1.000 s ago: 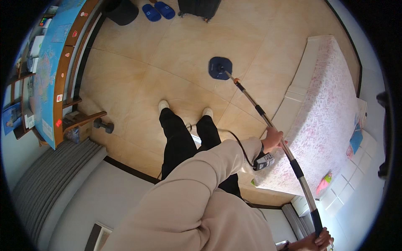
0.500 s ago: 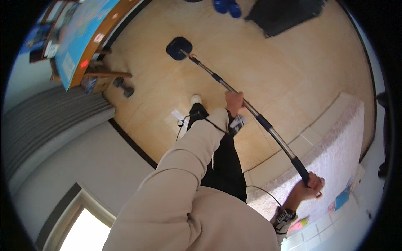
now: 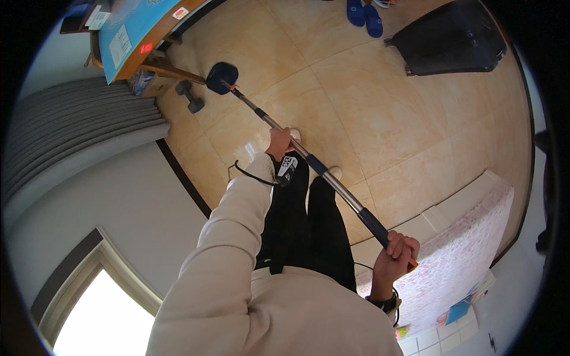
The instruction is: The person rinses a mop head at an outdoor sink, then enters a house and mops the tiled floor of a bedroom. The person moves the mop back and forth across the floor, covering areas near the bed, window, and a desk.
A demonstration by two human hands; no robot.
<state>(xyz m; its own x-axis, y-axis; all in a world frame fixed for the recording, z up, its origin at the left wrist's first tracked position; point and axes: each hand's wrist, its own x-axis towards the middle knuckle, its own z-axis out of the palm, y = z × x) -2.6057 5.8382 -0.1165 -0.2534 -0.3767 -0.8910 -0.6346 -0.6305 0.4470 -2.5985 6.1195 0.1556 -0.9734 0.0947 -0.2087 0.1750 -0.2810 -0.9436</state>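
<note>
The left hand [image 3: 279,141] is clamped around the middle of a long silver metal mop pole with dark blue grip sections [image 3: 332,181], fingers wrapped fully about the shaft. The right hand [image 3: 399,252] is closed tight on the upper dark blue grip of the same pole, near its orange end cap. The pole runs diagonally from the right hand down to a round dark blue mop head [image 3: 222,77], which rests flat on the glossy beige tiled floor [image 3: 368,101]. The mop head lies just beside a small grey dumbbell [image 3: 190,97] and near the legs of a wooden tabletop covered with a blue sheet [image 3: 139,26]. The person stands in black trousers and a cream long-sleeved top, feet on the tiles beneath the pole. A bed with a pink floral cover [image 3: 457,261] stands to the person's right. A black suitcase [image 3: 454,38] and a pair of blue slippers [image 3: 364,13] lie well apart from the mop head, across the floor.
</note>
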